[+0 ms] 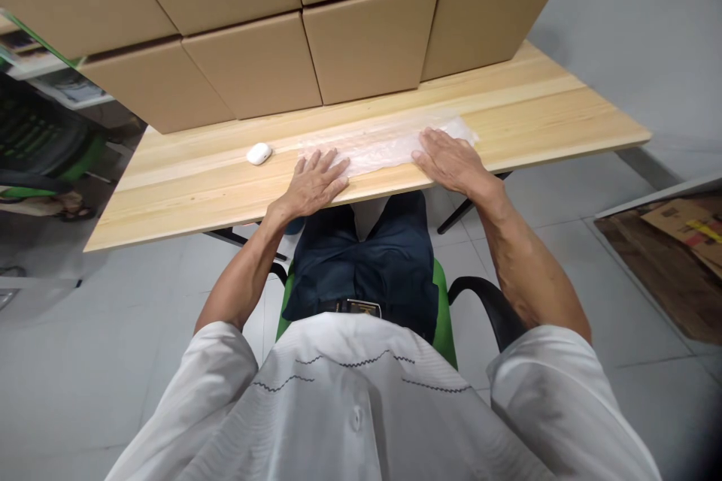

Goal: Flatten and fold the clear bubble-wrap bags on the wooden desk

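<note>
Plastic film (386,149) lay on the wooden table (174,192), and you touched it near its 2 ends: left hand (314,184) flat, fingers slightly apart; right hand (453,160) flat, fingers mostly together.

Your left hand (316,182) and right hand (453,159) covered parts of the thin plastic sheet (383,150), palms out of sight. The top edge cut off the stacked boxes (369,45). The tabletop (186,188) hid the lower part of your trousers (366,263). The bottom edge cropped your shirt (316,406), the right edge the cardboard (685,224); the chair (34,128) at far left was blurred, and the marking on your belt buckle (364,307) was too small to read.
</note>
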`<action>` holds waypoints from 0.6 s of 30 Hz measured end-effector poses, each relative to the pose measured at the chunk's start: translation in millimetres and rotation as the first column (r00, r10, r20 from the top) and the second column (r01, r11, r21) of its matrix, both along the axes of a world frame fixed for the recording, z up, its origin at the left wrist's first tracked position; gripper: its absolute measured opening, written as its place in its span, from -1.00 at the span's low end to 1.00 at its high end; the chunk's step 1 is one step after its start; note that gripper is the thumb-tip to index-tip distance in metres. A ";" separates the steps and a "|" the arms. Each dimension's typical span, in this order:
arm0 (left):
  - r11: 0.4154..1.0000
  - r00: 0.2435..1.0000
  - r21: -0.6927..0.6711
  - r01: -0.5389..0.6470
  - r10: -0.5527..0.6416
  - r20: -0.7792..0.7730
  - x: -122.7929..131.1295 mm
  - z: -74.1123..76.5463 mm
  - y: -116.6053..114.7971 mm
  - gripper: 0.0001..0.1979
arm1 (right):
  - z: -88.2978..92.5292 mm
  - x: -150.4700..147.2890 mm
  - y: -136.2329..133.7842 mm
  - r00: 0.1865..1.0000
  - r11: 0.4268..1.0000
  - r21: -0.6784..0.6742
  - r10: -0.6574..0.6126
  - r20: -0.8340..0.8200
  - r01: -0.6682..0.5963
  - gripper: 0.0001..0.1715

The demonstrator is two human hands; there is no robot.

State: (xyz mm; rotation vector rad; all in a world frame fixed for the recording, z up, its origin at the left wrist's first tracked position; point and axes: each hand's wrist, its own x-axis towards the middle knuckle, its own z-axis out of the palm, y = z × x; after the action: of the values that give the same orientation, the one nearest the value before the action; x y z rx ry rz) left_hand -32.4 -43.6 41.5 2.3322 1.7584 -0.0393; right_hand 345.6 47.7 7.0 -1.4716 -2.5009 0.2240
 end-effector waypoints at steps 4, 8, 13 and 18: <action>1.000 1.000 0.010 -0.014 0.014 0.013 -4.3 0.4 -2.3 -0.25 | 4.7 4.6 3.4 1.000 1.000 0.021 -0.021 -0.015 0.021 -0.03; 0.999 0.996 0.044 -0.031 0.027 0.088 -10.7 -3.0 -2.6 -0.26 | 6.5 9.4 6.8 0.999 0.998 0.050 -0.045 -0.021 0.046 0.00; 0.990 0.954 0.124 -0.067 0.027 0.298 -25.1 -8.4 1.8 -0.28 | 9.9 8.7 21.5 0.995 0.993 0.065 -0.098 -0.001 0.098 0.10; 0.929 0.887 0.198 -0.313 0.211 0.412 -34.5 -4.5 8.1 -0.30 | 12.1 2.5 36.7 0.974 0.972 0.074 -0.226 0.019 0.224 0.15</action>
State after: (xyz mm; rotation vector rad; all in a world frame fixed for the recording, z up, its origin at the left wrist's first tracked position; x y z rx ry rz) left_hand -66.9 -35.6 36.9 2.0424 1.9388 0.6869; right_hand 348.1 84.4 19.1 -1.7213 -2.3105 0.0736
